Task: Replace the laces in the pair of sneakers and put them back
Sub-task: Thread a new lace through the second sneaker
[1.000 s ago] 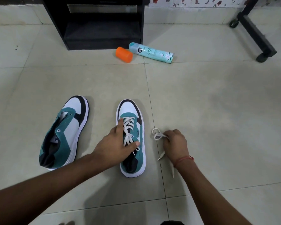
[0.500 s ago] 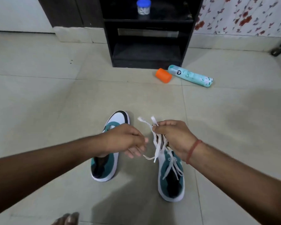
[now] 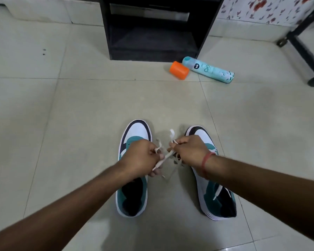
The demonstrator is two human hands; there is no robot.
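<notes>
Two teal, white and black sneakers stand side by side on the tiled floor. The left sneaker (image 3: 134, 178) has no lace showing. The right sneaker (image 3: 212, 192) carries a white lace, partly hidden under my right forearm. Between and above them I hold a loose white lace (image 3: 163, 156) with both hands. My left hand (image 3: 141, 158) pinches one part of it, and my right hand (image 3: 187, 151) pinches another, with a lace end sticking up above the fingers. The hands are close together, a short gap between them.
An orange cap (image 3: 179, 70) and a light blue spray can (image 3: 208, 69) lie on the floor ahead. Behind them stands a black shelf unit (image 3: 152, 28). A black wheeled frame (image 3: 304, 49) is at the far right. Floor tiles surround the shoes.
The right hand lifted the loose lace from the floor beside the laced shoe. The left hand left that shoe and now pinches the lace too. The view shifted.
</notes>
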